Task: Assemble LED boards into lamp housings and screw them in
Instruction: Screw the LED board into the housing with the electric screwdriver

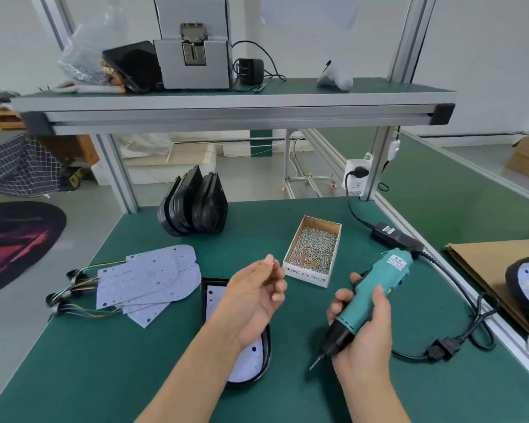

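Head view, near: right hand (361, 328) wrapped round teal screwdriver (370, 297), bit down. Left hand (254, 297) pinching tiny screw (275, 262), barely discernible, above lamp housing (268, 349) with LED board (214, 300), half hidden by forearm. Beyond: screw box (313, 250), spare boards (147, 279), stacked housings (193, 203).

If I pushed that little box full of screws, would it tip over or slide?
Probably slide. The screw box is low and wide and sits flat on the green table, so tipping looks unlikely. Heaped with metal screws, it is likely heavy for its size. It has no lid, so a hard shove could spill some.
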